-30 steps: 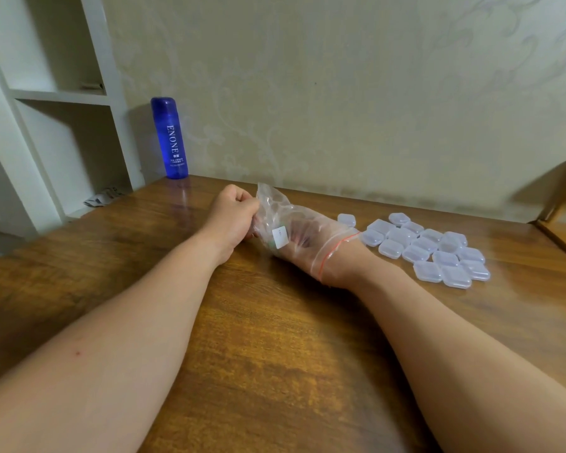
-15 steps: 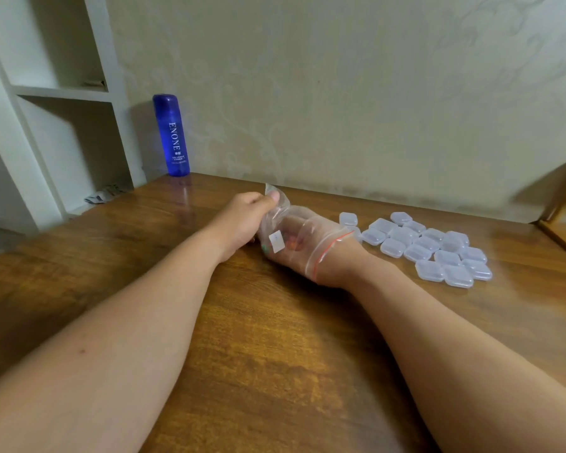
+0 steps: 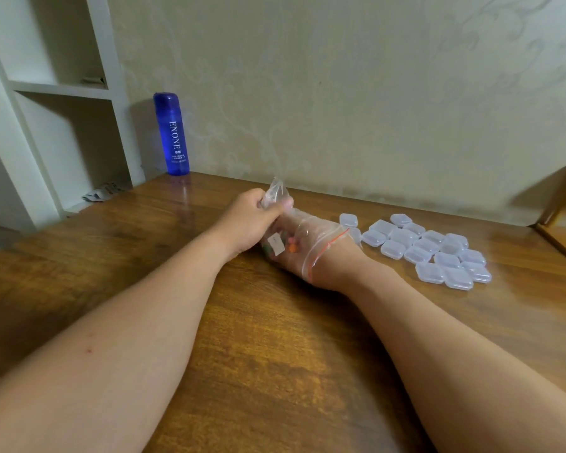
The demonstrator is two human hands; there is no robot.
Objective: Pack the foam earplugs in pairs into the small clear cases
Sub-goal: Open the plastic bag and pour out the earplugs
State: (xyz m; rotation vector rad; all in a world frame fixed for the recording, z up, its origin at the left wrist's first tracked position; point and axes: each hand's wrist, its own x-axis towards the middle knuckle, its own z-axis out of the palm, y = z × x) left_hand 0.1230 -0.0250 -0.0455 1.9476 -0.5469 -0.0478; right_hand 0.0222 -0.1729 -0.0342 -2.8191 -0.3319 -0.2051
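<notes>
Across the wooden table (image 3: pixel 275 348) the right hand (image 3: pixel 307 256) sat wrist-deep inside a clear zip bag (image 3: pixel 322 238), among orange foam earplugs (image 3: pixel 292 247); whether it held any could not be told. The left hand (image 3: pixel 252 220) clutched the bag's bunched far end. Just right lay the small clear cases (image 3: pixel 425 250), clustered. Farthest back, a blue bottle (image 3: pixel 172 134) stood by the wall

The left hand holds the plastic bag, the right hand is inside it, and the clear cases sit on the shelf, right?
No. The head view shows the clear cases on the table, beside the right hand; the left hand and plastic bag are as you say.
</notes>
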